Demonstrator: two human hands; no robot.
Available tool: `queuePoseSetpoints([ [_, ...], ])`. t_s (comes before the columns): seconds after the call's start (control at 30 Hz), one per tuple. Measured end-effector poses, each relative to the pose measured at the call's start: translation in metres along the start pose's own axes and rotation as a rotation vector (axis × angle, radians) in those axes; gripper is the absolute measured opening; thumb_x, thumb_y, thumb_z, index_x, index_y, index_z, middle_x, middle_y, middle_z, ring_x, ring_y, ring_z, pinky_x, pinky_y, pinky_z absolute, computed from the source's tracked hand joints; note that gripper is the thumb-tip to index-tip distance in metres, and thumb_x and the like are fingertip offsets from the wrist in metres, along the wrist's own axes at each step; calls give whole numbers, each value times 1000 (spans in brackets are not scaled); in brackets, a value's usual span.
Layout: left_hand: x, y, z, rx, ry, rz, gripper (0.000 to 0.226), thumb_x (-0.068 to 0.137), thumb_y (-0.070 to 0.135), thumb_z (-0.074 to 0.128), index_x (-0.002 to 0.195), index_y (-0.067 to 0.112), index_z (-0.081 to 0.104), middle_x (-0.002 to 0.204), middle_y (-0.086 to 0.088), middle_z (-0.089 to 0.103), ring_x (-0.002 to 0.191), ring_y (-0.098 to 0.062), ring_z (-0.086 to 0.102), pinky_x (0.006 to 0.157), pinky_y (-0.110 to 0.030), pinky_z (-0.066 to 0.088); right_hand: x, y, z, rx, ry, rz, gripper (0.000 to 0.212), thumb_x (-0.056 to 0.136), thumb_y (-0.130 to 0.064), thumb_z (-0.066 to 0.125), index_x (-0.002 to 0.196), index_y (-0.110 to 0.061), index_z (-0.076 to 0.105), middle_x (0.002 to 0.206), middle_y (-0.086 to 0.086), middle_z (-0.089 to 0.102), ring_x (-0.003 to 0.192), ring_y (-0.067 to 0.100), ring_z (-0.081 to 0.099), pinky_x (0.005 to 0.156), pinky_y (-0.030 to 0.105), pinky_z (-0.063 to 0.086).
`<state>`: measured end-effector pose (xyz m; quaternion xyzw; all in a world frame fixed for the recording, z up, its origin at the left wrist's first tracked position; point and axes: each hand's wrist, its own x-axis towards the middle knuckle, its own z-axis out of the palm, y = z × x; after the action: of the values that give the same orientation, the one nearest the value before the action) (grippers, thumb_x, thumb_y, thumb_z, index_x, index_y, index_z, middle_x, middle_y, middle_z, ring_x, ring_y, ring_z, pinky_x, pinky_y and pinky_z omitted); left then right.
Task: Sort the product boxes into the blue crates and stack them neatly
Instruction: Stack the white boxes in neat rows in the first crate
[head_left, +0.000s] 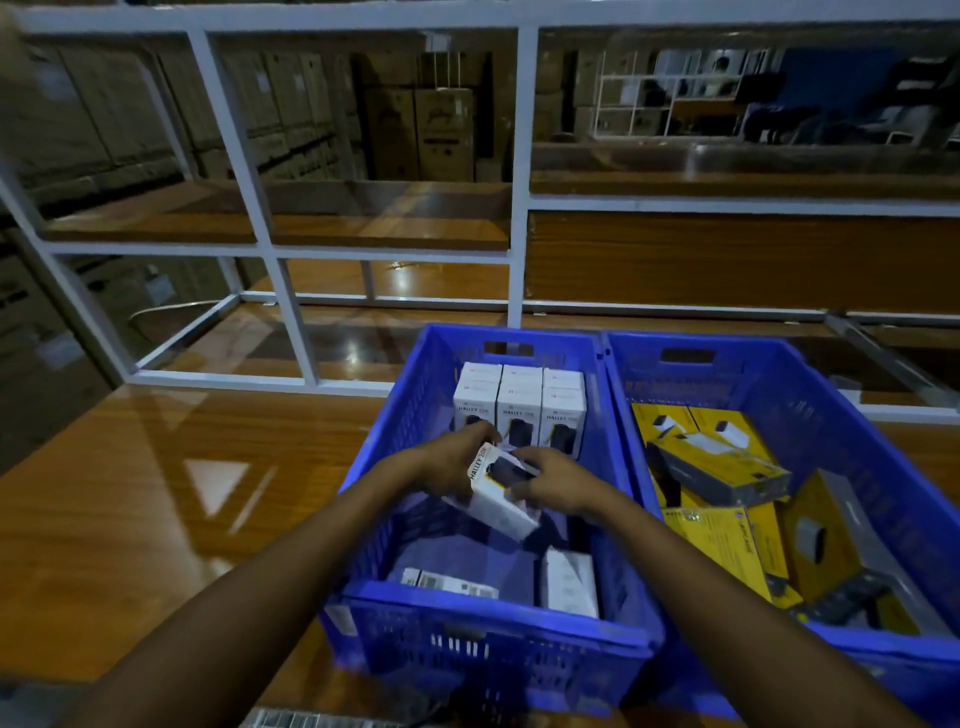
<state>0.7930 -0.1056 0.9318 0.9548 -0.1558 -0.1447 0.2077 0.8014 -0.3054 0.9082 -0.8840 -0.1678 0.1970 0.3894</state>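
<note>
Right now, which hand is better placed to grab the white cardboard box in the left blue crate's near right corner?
Probably the right hand: it hovers on that white box's side, though it helps hold a tilted box.

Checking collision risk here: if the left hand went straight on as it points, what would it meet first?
Probably the row of upright HALLEY boxes at the far end of the blue crate; the left hand, gripping another HALLEY box, looks close, though depth is unclear.

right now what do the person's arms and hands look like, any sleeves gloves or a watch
No sleeve shows on the left arm or right arm as far up as the picture reaches. The left hand and right hand wear no gloves; no watch or band at either wrist. Too dim to tell about rings.
</note>
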Motion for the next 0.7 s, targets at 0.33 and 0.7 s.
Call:
queuePoseSetpoints([
  [0.33, 45, -9, -39, 102, 145, 255, 70, 77, 19, 77, 134, 23, 37, 134, 3, 44, 120, -15, 45, 99, -34, 46, 38, -8, -41, 525, 74, 153, 22, 74, -32, 75, 71, -24, 55, 59, -12, 56, 58, 10, 49, 55, 26, 32],
  [0.7, 95, 11, -50, -1060, 419, -87, 24, 96, 21, 60, 119, 15, 60, 113, -8, 66, 97, -24, 65, 76, -35, 53, 71, -7, -58, 924, 595, 19, 30, 83, -27, 78, 98, -11, 58, 90, 7, 70, 75, 21, 66, 57, 31, 48],
])
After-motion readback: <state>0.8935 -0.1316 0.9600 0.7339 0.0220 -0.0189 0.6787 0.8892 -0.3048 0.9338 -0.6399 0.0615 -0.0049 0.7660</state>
